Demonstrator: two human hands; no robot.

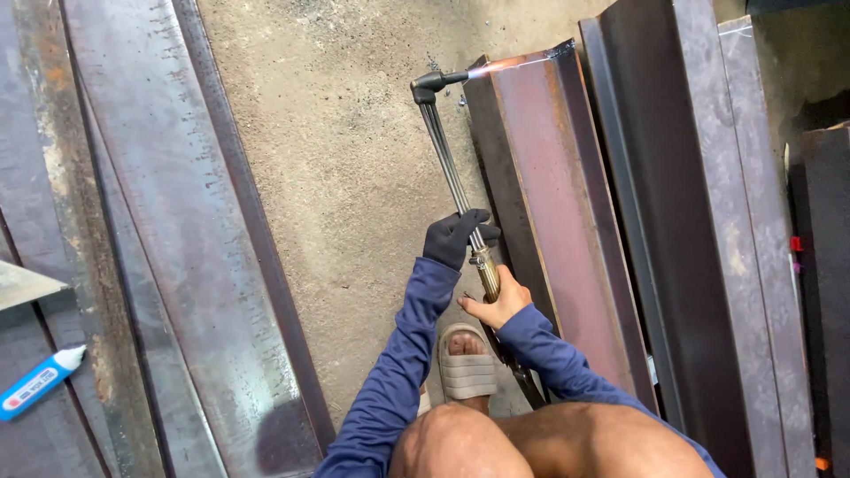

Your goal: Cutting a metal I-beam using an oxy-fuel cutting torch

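We clamp the cutting torch (453, 173) with gloved left hand (455, 237) and bare right hand (498, 301); its flame meets the steel beam (549, 221) at twelve o'clock. A blue-and-white marker tube (40, 382) lies at nine.

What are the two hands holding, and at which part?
Both hold the long metal cutting torch: the black-gloved left hand grips its thin tubes, the bare right hand its brass handle.

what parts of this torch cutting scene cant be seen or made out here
- Head view: the rear of the cutting torch is hidden under the right hand and sleeve.
- The left hand is covered by a dark glove.
- The steel beam has its near end behind the knee.
- The blue and white marker is too small to tell more.
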